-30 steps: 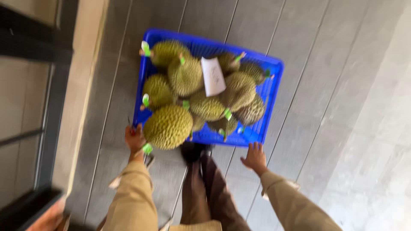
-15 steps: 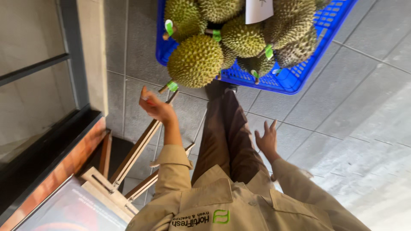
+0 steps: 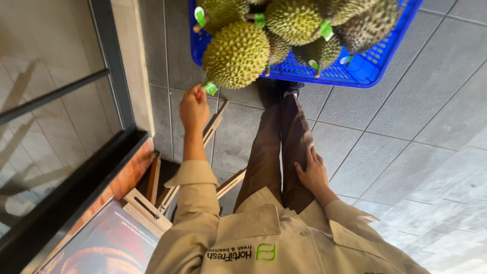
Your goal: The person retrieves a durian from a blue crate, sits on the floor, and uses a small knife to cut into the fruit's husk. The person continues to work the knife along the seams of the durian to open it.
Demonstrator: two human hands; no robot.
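Down at the near edge of the blue crate [image 3: 378, 68], your left hand [image 3: 194, 107] has its fingers pinched shut on the stem of the big durian [image 3: 236, 55], just where the green tag [image 3: 210, 88] sits; the fruit itself hangs over the crate's front left corner, resting against the other durians [image 3: 304, 25] heaped behind it. Your right hand [image 3: 310, 172] lies flat and open on your right thigh, holding nothing. To handle this well, you would do better to grip the stem low and firmly, close to the shell, and keep your palm and wrist off the spines; a stem alone looks a thin hold for a fruit this heavy, so bringing the free hand under or beside it would likely steady the weight. Watch the wooden stand [image 3: 167, 193] leaning just below your arm, and your own shoes [image 3: 276, 91] right under the crate's rim. Much is out of sight: the far half of the crate is cut off at the top, so you cannot count the fruit, and whether the big durian rests on the rim or on its neighbours cannot be told. Your fingers hide the stem itself, and what the crate stands on, over the tiled floor [image 3: 431, 127], does not show.
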